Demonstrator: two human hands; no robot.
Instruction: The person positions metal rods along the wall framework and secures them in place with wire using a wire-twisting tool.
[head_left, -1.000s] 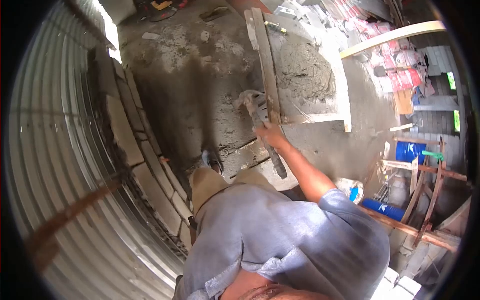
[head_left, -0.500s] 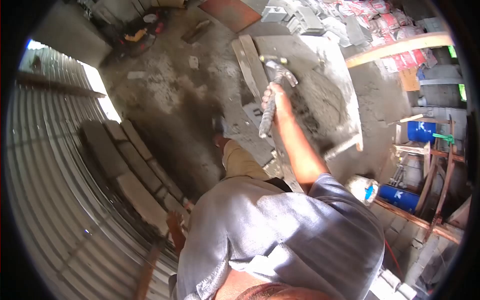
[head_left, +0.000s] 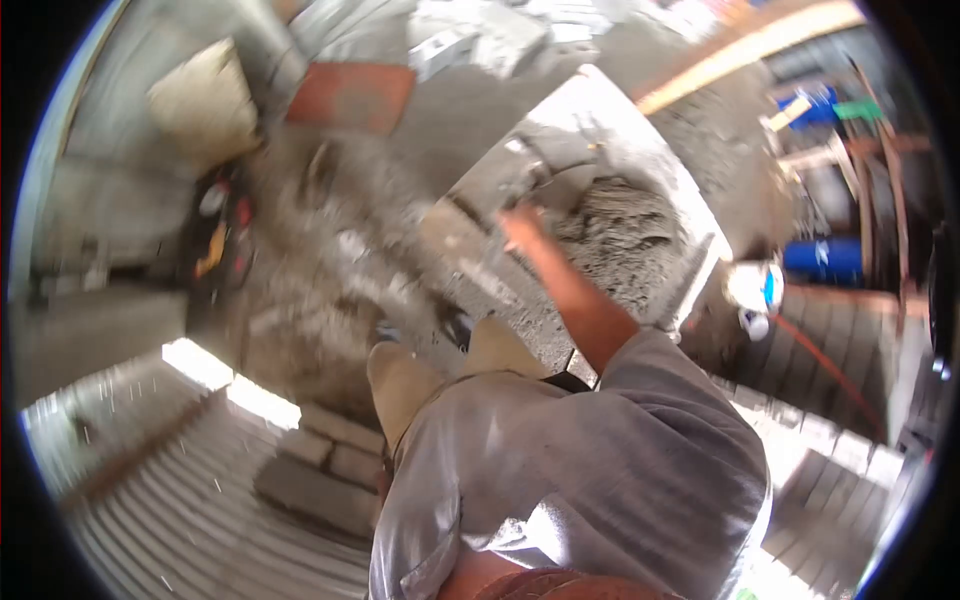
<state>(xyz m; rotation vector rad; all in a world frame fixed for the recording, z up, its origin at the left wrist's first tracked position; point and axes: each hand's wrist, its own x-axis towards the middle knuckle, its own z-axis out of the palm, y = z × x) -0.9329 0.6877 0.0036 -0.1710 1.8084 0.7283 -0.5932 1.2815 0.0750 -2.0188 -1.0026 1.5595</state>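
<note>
My right hand reaches over the near-left edge of a pale mixing board. Motion smears its fingers, and I cannot make out whether anything is in them. Just beyond the hand lie blurred grey shapes, too unclear to name. To the right of the hand, a heap of wet grey mortar is spread on the board. The hammer seen earlier cannot be made out clearly. My left hand is hidden beside my shirt; only a sliver of skin shows there.
Concrete blocks and a reddish-brown panel lie at the far side. A timber beam crosses the upper right. A white bucket and a blue drum stand right. Stacked blocks sit by the corrugated sheeting.
The view has swung leftward and blurred. My right hand, which gripped a hammer upright above the board, is now lower over the board's edge. My left hand has gone out of sight.
</note>
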